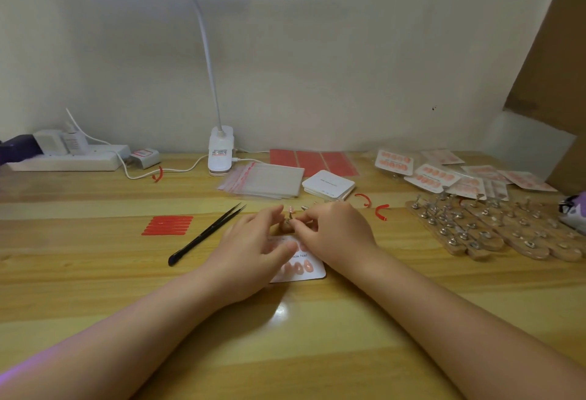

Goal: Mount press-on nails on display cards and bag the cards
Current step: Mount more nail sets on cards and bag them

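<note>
Fingers of the right hand pinch a small nail stand above the display card on the table; the left hand rests loosely curled on that card.

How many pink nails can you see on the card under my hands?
3, in a row along the near edge of the card, at and. The left hand covers much of the card, so more may be hidden.
</note>
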### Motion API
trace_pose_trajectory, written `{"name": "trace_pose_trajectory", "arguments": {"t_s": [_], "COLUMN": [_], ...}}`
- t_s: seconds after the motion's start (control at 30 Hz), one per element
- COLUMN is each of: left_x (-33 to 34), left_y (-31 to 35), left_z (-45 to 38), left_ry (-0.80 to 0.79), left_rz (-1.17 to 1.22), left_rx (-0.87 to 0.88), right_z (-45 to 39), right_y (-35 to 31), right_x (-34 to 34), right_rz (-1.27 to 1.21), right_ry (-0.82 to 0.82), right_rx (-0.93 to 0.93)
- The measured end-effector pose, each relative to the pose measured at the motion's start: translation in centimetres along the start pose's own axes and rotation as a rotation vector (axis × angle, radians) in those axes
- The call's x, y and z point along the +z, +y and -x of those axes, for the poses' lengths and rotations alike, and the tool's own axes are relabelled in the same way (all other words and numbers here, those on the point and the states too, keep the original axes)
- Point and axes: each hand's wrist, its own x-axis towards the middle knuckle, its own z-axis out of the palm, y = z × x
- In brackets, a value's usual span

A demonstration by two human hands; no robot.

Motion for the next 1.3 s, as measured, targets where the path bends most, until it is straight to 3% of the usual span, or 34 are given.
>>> {"name": "trace_pose_trajectory", "arguments": {"t_s": [0.3, 0.63, 0.73, 0.87, 1.1, 1.3], "left_x": [0.0, 0.1, 0.0, -0.1, 0.0, -0.1], "left_y": [0.2, 0.0, 0.2, 0.3, -0.2, -0.5], "left_z": [0.2, 0.0, 0.2, 0.2, 0.2, -0.1], "left_ry": [0.016, -0.007, 0.137, 0.371, 0.482, 0.49], "left_rz": [-0.023, 0.087, 0.209, 0.161, 0.158, 0.259], "left_rx": [0.028, 0.037, 0.075, 0.229, 0.33, 0.273], "right_z": [-0.4, 0.3, 0.6, 1.0, 1.1, 1.0], "right_y": [0.0, -0.2, -0.3, -0.4, -0.5, -0.4], "right_x": [0.8, 0.7, 0.6, 0.5, 0.6, 0.8], "right_rz": [-0.117, -0.211, -0.356, -0.476, -0.476, -0.475], "right_ry": [0.027, 0.155, 0.213, 0.239, 0.265, 0.251], "right_rx": [0.049, -0.058, -0.108, -0.173, -0.283, -0.274]}}
